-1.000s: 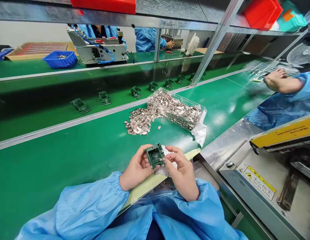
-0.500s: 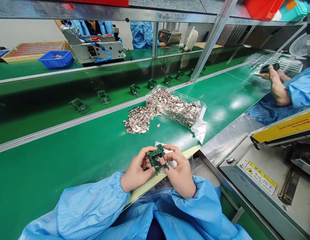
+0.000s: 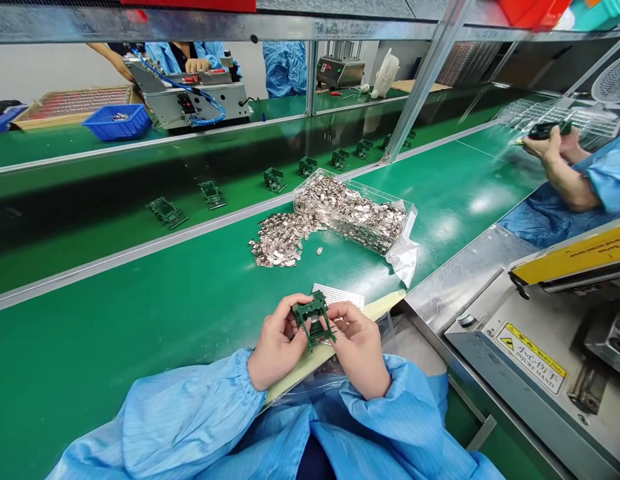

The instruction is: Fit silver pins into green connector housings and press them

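Note:
A dark green plastic frame (image 3: 314, 310) with a square opening is held up in front of me between both hands. My left hand (image 3: 279, 343) grips its left side, the thumb at the lower edge. On the other side my right hand (image 3: 361, 348) has its thumb and fingers closed on the frame's right edge. Any small piece between my fingertips is hidden. Beyond my hands, small silvery metal pieces (image 3: 277, 240) lie heaped on the green work surface, spilling from a clear plastic box (image 3: 363, 212) full of them. A white gridded sheet (image 3: 343, 297) lies just behind the frame.
Several similar green frames (image 3: 274, 179) stand along the belt behind a metal rail (image 3: 140, 249). At right is a machine with a warning label (image 3: 531, 358). A co-worker's hands (image 3: 557, 147) hold a dark part at far right. A blue bin (image 3: 117, 123) sits at back left.
The green frame has turned slightly in my hands, and my right fingers have shifted along its right side. A co-worker's hand has appeared at the machine across the bench.

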Action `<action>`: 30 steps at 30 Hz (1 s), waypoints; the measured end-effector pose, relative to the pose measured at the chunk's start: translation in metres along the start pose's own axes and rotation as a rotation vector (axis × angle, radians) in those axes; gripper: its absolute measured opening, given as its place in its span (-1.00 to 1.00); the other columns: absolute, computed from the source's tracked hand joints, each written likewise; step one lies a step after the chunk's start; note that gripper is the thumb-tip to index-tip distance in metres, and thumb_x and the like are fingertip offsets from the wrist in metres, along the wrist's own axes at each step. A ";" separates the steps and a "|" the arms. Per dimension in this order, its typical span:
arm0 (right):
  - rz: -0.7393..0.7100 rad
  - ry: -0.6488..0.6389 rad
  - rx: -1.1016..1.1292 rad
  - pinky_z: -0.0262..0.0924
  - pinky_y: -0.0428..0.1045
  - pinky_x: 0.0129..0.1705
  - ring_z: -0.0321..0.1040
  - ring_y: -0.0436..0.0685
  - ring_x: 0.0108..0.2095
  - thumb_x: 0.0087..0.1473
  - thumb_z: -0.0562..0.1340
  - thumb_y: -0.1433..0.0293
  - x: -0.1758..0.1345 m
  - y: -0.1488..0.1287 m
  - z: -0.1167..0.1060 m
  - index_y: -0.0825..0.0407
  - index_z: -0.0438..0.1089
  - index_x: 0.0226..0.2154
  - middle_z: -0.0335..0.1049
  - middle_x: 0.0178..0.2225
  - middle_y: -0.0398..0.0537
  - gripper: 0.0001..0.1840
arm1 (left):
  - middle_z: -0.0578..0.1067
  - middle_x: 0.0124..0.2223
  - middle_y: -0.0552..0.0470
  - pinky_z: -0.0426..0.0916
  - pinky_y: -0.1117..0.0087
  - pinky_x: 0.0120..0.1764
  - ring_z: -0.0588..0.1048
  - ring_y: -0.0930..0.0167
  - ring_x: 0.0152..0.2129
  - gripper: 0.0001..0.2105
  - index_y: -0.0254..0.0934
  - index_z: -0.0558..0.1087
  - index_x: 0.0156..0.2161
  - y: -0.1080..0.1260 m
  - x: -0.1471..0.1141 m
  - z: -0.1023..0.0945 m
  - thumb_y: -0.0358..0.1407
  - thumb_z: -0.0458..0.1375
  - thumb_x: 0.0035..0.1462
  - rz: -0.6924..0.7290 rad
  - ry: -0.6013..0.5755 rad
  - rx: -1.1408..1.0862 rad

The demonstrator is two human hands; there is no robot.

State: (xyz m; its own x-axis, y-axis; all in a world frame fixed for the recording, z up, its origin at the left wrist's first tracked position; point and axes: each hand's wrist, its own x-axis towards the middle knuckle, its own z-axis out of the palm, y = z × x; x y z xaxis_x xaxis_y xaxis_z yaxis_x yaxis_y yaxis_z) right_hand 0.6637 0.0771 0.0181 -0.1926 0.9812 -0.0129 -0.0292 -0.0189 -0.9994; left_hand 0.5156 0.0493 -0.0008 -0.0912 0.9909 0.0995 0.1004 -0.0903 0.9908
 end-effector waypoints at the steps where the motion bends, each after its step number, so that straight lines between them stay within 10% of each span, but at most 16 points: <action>1: 0.021 0.007 0.035 0.32 -0.05 -0.44 0.36 0.07 -0.46 -0.02 0.36 0.16 0.000 0.000 0.002 0.01 0.37 -0.44 0.37 -0.40 -0.11 -0.72 | 0.46 -0.30 0.01 0.38 0.44 -0.33 0.44 0.40 -0.40 -0.70 -0.20 0.36 -0.01 0.001 0.000 0.000 -0.19 0.16 0.17 0.000 0.005 0.003; 9: 0.125 0.090 0.156 0.23 -0.07 -0.53 0.28 0.04 -0.56 -0.33 0.50 0.13 0.003 -0.003 0.010 0.02 0.33 -0.57 0.34 -0.59 -0.16 -0.57 | 0.47 -0.28 0.01 0.35 0.44 -0.37 0.43 0.40 -0.42 -0.75 -0.19 0.38 -0.07 0.010 0.000 0.001 -0.23 0.18 0.12 0.002 0.026 -0.007; 21: 0.046 0.005 0.262 0.26 -0.06 -0.54 0.27 0.05 -0.62 -0.21 0.48 0.19 -0.005 0.015 -0.003 0.02 0.28 -0.59 0.28 -0.64 -0.20 -0.60 | 0.38 -0.36 0.06 0.39 0.46 -0.45 0.38 0.48 -0.52 -0.68 -0.23 0.31 -0.09 0.013 -0.005 0.016 -0.15 0.21 0.11 -0.058 -0.083 -0.147; 30: -0.446 -0.113 -0.427 0.33 0.05 0.01 0.38 0.24 -0.03 0.05 0.29 0.38 -0.043 -0.010 -0.082 -0.13 0.23 0.19 0.29 0.14 0.03 -0.36 | 0.39 -0.34 0.04 0.40 0.50 -0.49 0.41 0.51 -0.52 -0.65 -0.28 0.29 -0.14 0.039 -0.003 0.042 -0.11 0.24 0.09 -0.109 -0.328 -0.166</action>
State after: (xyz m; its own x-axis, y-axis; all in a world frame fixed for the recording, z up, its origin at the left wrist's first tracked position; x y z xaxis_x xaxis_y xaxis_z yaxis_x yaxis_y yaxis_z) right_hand 0.7523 0.0508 0.0262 -0.3556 0.8500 0.3887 0.2589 0.4892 -0.8329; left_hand 0.5614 0.0474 0.0338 0.2326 0.9725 -0.0150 -0.0569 0.0290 0.9980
